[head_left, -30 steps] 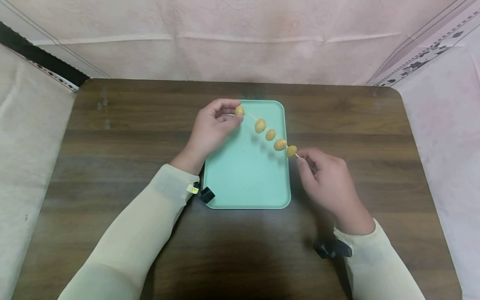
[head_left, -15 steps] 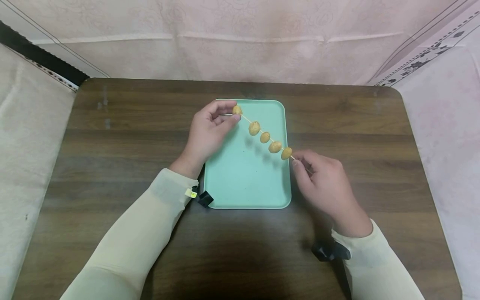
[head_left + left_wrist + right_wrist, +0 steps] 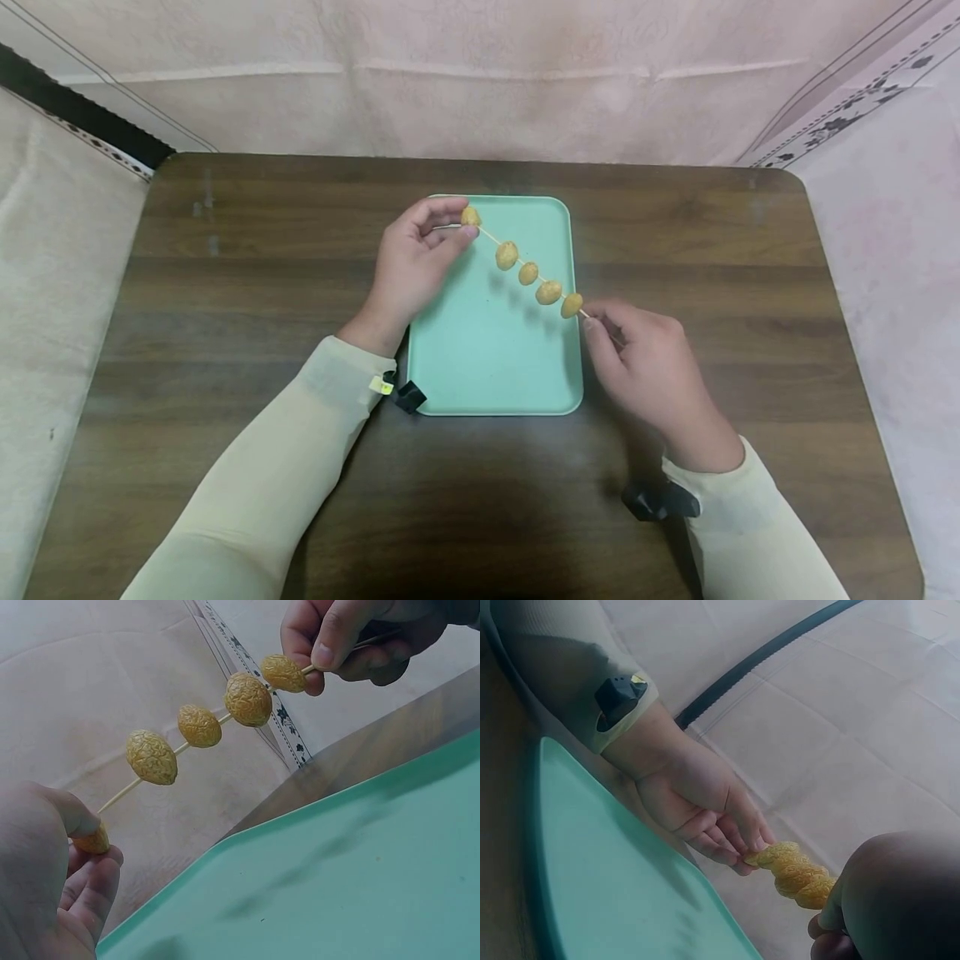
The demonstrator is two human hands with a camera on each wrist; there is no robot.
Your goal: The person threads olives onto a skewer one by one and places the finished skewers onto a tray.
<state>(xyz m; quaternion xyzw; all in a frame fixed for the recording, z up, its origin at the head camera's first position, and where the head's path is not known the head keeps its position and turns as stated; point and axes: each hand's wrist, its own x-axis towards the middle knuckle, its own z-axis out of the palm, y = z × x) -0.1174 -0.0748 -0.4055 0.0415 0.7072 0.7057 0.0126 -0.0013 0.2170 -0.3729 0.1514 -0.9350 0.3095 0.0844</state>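
Observation:
A thin wooden skewer (image 3: 118, 797) slants above the tray, bearing several wrinkled, yellow, oval fruit-like pieces (image 3: 507, 256). My right hand (image 3: 648, 362) pinches the skewer's bare near end, just past the lowest piece (image 3: 572, 306). At the upper end my left hand (image 3: 412, 262) pinches the last yellow piece (image 3: 93, 841) between thumb and fingers, and the skewer runs up to it. A wider gap separates this piece from the others. Seen from the right wrist, the pieces (image 3: 802, 879) overlap in a row between both hands.
Beneath the skewer a mint-green tray (image 3: 495, 367) lies on a brown wooden table (image 3: 262, 275). Pale cloth (image 3: 480, 92) hangs behind the table and along its sides. Black wrist cameras (image 3: 410, 397) sit at both sleeve cuffs.
A second ago the skewer's tip stood apart from the piece in my left hand; now it reaches that piece. Both hands have shifted slightly left with the skewer.

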